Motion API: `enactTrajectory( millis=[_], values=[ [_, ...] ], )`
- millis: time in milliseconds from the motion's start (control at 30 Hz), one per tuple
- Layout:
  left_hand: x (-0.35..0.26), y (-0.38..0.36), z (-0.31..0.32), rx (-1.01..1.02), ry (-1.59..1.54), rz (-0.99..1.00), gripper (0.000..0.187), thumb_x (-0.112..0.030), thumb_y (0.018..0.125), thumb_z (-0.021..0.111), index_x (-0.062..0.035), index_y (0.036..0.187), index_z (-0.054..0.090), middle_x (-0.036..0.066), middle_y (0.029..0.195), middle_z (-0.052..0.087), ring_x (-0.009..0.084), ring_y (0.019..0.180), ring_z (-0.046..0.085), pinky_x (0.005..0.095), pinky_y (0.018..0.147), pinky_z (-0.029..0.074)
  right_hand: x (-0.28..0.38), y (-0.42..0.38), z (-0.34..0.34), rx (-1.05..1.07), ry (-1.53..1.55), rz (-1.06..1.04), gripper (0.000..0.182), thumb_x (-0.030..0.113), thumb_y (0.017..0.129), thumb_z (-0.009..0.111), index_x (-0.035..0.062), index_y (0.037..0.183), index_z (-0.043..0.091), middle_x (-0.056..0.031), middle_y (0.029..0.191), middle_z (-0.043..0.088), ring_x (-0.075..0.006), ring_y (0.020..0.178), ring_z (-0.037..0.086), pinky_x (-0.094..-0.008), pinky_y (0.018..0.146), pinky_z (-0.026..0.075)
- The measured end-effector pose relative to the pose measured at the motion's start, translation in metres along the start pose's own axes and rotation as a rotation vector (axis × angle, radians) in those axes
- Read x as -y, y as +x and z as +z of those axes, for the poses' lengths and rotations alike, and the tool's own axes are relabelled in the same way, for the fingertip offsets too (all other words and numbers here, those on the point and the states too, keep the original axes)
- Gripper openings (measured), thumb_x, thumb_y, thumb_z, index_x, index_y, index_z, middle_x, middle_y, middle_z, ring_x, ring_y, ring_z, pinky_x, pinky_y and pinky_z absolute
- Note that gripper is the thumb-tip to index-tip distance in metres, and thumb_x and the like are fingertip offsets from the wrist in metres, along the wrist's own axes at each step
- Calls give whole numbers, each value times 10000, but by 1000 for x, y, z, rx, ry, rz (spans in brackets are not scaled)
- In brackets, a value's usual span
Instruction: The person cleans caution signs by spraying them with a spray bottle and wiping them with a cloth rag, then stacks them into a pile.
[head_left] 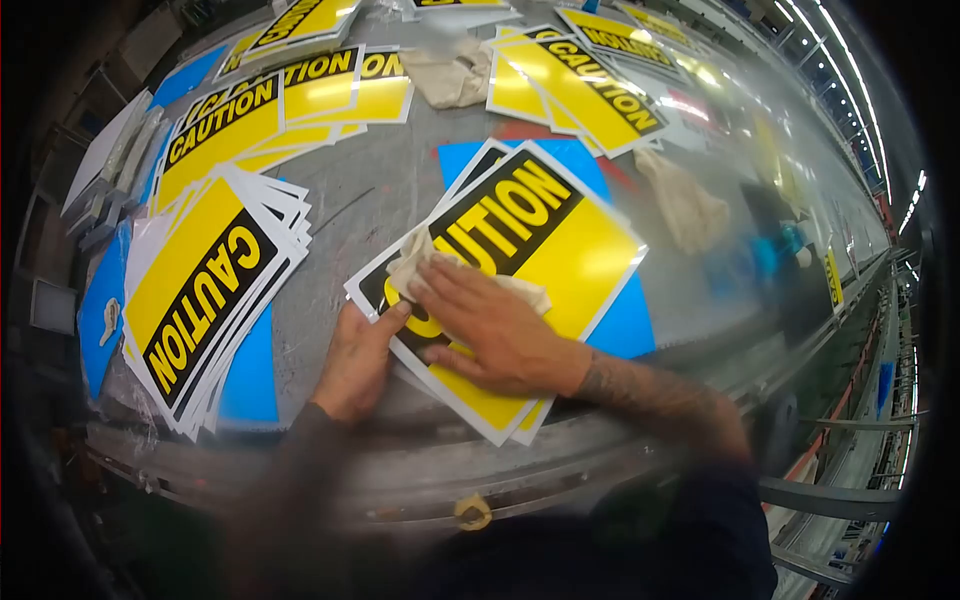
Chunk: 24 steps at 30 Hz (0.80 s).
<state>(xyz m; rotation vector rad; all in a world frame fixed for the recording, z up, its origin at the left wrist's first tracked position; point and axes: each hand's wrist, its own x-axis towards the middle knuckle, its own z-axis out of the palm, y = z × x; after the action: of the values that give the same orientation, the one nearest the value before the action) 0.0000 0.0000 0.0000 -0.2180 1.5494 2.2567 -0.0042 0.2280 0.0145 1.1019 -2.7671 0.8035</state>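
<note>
A yellow and black CAUTION sign (585, 265) lies at a slant before me, on top of at least one more sign and blue sheeting. My left hand (355, 360) grips its lower left edge, thumb on top and the other fingers mostly hidden. On the sign's face, my right hand (495, 330) presses a cream cloth (520, 290), fingers closed over it and partly covering the lettering. To the left, a fanned stack of CAUTION signs (205, 290) rests on a blue sheet (250, 370).
More CAUTION signs (225, 130) lie at the back left, others (580, 85) at the back right. Crumpled cloths (450, 75) sit on the grey table (345, 190) between them and at right (685, 200). A yellow tape roll (473, 513) is near the front edge.
</note>
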Motion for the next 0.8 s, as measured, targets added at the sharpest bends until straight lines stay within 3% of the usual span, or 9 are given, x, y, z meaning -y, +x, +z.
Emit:
enactTrajectory(
  millis=[67,100,167,233,467,500,567,800],
  values=[
    [-3,-9,15,3,-22,-21,457,-59,1061,665,-5,1487,507,129,1421,652,243,1294,647,410,1103,533,-34,-7,-19,-109,-162,76,546,306,1049,630,67,1532,551,-184,1569,566,-352,1479,512,-591,1245,340],
    [-7,3,-21,-56,49,-2,462,-47,1057,664,-5,1490,508,127,1418,653,235,1290,645,399,1115,519,-64,25,2,-205,-247,161,516,297,1054,623,43,1500,572,-168,1555,585,-370,1469,513,-598,1231,352],
    [3,2,-14,-72,87,14,470,-36,1053,664,-2,1495,506,127,1419,652,230,1299,637,392,1136,499,-127,17,-20,-311,-430,266,488,307,1071,592,57,1490,595,-160,1564,584,-396,1483,487,-599,1228,336],
    [8,5,-11,-54,120,52,473,-28,1049,665,5,1493,504,128,1419,654,235,1324,621,389,1146,487,-157,7,-34,-325,-397,323,501,316,1078,578,65,1512,586,-168,1576,573,-419,1504,455,-592,1235,325],
    [4,8,-16,-109,207,-36,466,19,1020,676,30,1460,524,147,1395,679,244,1268,666,391,1099,536,-160,-2,-32,-354,-333,304,586,311,1056,573,71,1584,497,-203,1684,425,-484,1562,350,-584,1255,315],
    [7,11,-17,-87,193,23,454,24,1022,672,31,1455,536,144,1384,688,239,1257,672,387,1094,540,-161,-3,-32,-276,-391,322,601,310,1042,576,72,1587,490,-221,1700,388,-490,1565,337,-599,1251,313],
    [9,14,-19,-15,142,83,437,24,1025,672,32,1446,554,138,1368,700,233,1244,678,382,1086,547,-158,-2,-35,-241,-412,330,588,305,1048,565,70,1582,495,-222,1684,413,-481,1559,350,-610,1243,318],
    [0,2,-6,-59,138,59,449,-34,1002,754,17,1402,555,144,1346,703,234,1239,681,391,1080,541,-150,-9,-37,-290,-355,328,558,293,1058,562,68,1566,508,-222,1648,463,-472,1545,384,-602,1250,316]
  ],
)
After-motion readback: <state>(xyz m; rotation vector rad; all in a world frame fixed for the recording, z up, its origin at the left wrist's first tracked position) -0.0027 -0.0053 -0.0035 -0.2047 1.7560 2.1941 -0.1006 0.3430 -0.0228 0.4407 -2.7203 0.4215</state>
